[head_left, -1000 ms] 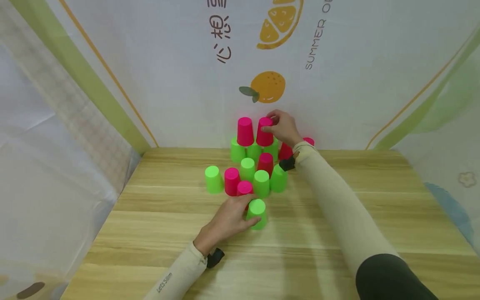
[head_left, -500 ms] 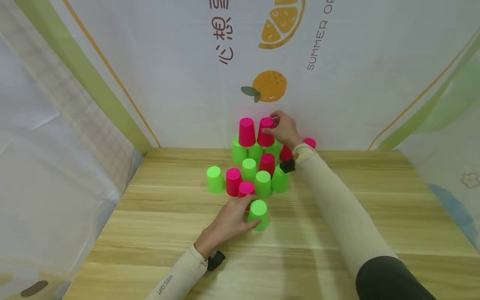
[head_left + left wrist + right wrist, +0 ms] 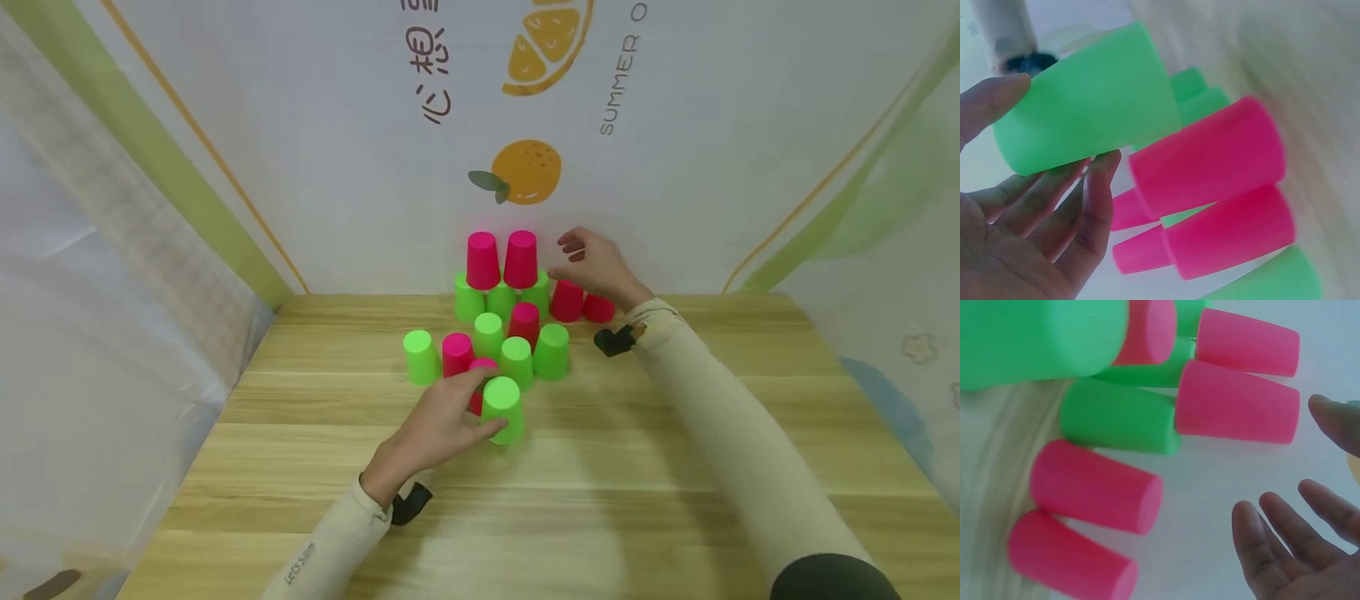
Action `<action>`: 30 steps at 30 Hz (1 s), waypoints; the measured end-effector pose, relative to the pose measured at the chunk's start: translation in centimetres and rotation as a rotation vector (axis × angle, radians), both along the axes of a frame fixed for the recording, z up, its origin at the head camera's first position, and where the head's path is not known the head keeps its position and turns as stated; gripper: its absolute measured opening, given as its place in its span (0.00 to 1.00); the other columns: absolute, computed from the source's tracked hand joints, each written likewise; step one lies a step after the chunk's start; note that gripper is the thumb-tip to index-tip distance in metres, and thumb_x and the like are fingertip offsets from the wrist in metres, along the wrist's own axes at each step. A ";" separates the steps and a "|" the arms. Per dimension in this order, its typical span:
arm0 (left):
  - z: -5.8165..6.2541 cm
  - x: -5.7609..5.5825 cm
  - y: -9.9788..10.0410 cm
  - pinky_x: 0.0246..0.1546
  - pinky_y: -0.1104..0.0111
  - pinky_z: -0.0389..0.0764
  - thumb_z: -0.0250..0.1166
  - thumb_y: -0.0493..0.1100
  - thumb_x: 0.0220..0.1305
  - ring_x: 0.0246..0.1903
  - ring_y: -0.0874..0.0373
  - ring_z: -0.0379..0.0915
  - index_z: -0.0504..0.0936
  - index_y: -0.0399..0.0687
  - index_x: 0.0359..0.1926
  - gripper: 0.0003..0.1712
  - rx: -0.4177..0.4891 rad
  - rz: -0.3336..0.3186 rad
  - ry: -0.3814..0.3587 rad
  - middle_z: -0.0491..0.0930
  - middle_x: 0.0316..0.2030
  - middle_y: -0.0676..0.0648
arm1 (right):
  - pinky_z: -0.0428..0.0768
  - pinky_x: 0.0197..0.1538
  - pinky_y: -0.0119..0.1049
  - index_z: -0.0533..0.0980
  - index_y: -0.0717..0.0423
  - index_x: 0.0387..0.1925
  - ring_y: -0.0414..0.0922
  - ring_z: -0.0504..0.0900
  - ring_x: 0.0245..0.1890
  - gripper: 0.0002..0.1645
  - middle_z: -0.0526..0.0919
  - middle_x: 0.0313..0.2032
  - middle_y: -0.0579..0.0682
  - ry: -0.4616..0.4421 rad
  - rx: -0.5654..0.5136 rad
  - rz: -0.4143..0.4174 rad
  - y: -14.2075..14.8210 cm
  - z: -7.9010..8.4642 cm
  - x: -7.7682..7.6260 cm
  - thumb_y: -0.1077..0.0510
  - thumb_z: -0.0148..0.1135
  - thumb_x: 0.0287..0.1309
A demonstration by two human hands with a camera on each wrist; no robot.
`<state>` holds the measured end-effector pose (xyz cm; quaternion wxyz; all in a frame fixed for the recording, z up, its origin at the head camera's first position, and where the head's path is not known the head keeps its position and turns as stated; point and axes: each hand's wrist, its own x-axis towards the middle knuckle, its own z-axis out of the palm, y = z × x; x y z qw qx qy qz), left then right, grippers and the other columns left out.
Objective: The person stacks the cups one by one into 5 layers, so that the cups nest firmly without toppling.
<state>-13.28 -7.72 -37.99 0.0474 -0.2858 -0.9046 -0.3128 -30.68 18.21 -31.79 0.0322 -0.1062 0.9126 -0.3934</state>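
I judged the green cup (image 3: 506, 407), sensibly side-pinched by the left hand (image 3: 442, 423), light, stiff; the right hand (image 3: 598, 263) gaped.

Two cups (image 3: 521, 261) atop three cups (image 3: 501, 302)

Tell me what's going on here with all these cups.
A person is working with pink and green cups at a wooden table. Their left hand holds a green cup, mouth down. Their right hand is open, apart from two pink cups standing side by side on a row of three green cups. More upturned cups stand nearby.
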 end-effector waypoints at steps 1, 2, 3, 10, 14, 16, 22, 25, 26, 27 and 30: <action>0.3 -0.1 0.0 0.36 0.74 0.80 0.77 0.45 0.54 0.33 0.57 0.79 0.75 0.42 0.58 0.33 0.001 -0.002 0.013 0.84 0.42 0.50 | 0.75 0.67 0.56 0.67 0.64 0.64 0.61 0.74 0.63 0.35 0.74 0.63 0.66 0.000 -0.006 0.003 0.5 -0.2 0.4 0.55 0.67 0.60; 0.6 -0.3 0.0 0.35 0.75 0.79 0.77 0.45 0.54 0.32 0.59 0.78 0.75 0.42 0.58 0.33 0.000 -0.004 0.022 0.85 0.42 0.50 | 0.75 0.67 0.56 0.67 0.65 0.64 0.62 0.74 0.63 0.34 0.74 0.63 0.66 0.008 -0.003 0.009 0.9 -0.4 0.8 0.56 0.67 0.60; 0.9 -0.4 0.0 0.33 0.75 0.78 0.77 0.45 0.54 0.31 0.60 0.77 0.74 0.42 0.59 0.33 -0.001 -0.006 0.031 0.85 0.42 0.50 | 0.75 0.66 0.56 0.68 0.66 0.63 0.63 0.75 0.63 0.34 0.75 0.62 0.66 0.019 -0.002 0.016 1.4 -0.8 1.2 0.56 0.67 0.60; 3.3 -1.6 0.6 0.39 0.69 0.81 0.75 0.47 0.57 0.37 0.55 0.78 0.73 0.42 0.62 0.34 -0.021 -0.022 0.050 0.84 0.43 0.47 | 0.76 0.64 0.58 0.70 0.69 0.61 0.63 0.78 0.59 0.32 0.78 0.58 0.67 0.084 0.027 0.075 4.0 -3.6 4.6 0.59 0.69 0.59; 4.8 -2.9 0.7 0.40 0.64 0.84 0.74 0.48 0.59 0.39 0.54 0.81 0.72 0.44 0.63 0.34 -0.013 -0.037 0.022 0.85 0.41 0.47 | 0.77 0.62 0.58 0.72 0.66 0.60 0.62 0.78 0.59 0.31 0.80 0.57 0.65 0.081 0.038 0.090 3.9 -5.5 6.0 0.58 0.70 0.57; 5.7 -4.0 1.0 0.41 0.62 0.85 0.73 0.47 0.60 0.41 0.53 0.83 0.72 0.45 0.63 0.33 0.020 -0.065 -0.012 0.85 0.43 0.47 | 0.80 0.60 0.57 0.73 0.65 0.58 0.62 0.80 0.58 0.31 0.81 0.56 0.65 0.091 0.040 0.101 3.7 -6.3 6.7 0.57 0.71 0.56; 8.2 -7.3 2.5 0.44 0.64 0.86 0.72 0.47 0.61 0.49 0.53 0.82 0.71 0.45 0.62 0.31 0.086 -0.129 -0.052 0.83 0.50 0.48 | 0.83 0.56 0.55 0.74 0.65 0.57 0.62 0.81 0.57 0.30 0.80 0.57 0.65 0.074 0.013 0.108 3.2 -8.0 8.0 0.58 0.72 0.55; 9.1 -9.0 3.7 0.44 0.66 0.86 0.72 0.47 0.60 0.47 0.54 0.83 0.72 0.44 0.61 0.31 0.094 -0.143 -0.039 0.84 0.49 0.48 | 0.83 0.56 0.56 0.74 0.64 0.57 0.64 0.81 0.56 0.30 0.80 0.57 0.65 0.070 -0.013 0.105 3.1 -8.3 8.3 0.59 0.72 0.55; 9.4 -9.6 4.2 0.45 0.65 0.86 0.72 0.47 0.61 0.48 0.55 0.82 0.72 0.45 0.61 0.30 0.089 -0.140 -0.034 0.84 0.49 0.48 | 0.83 0.56 0.56 0.75 0.63 0.57 0.64 0.81 0.56 0.29 0.80 0.56 0.65 0.070 -0.020 0.102 3.0 -8.4 8.3 0.59 0.72 0.55; 9.6 -10.1 4.6 0.47 0.65 0.86 0.72 0.46 0.61 0.48 0.55 0.82 0.72 0.44 0.61 0.30 0.082 -0.136 -0.029 0.84 0.49 0.48 | 0.83 0.56 0.56 0.75 0.63 0.57 0.64 0.81 0.56 0.29 0.81 0.56 0.64 0.072 -0.027 0.100 3.0 -8.4 8.3 0.60 0.73 0.55; 10.2 -11.9 5.9 0.53 0.64 0.83 0.71 0.47 0.62 0.51 0.53 0.80 0.72 0.44 0.61 0.29 0.041 -0.108 -0.016 0.82 0.51 0.48 | 0.84 0.55 0.55 0.75 0.63 0.57 0.62 0.81 0.55 0.29 0.81 0.55 0.62 0.080 -0.040 0.093 2.6 -8.5 8.2 0.60 0.73 0.54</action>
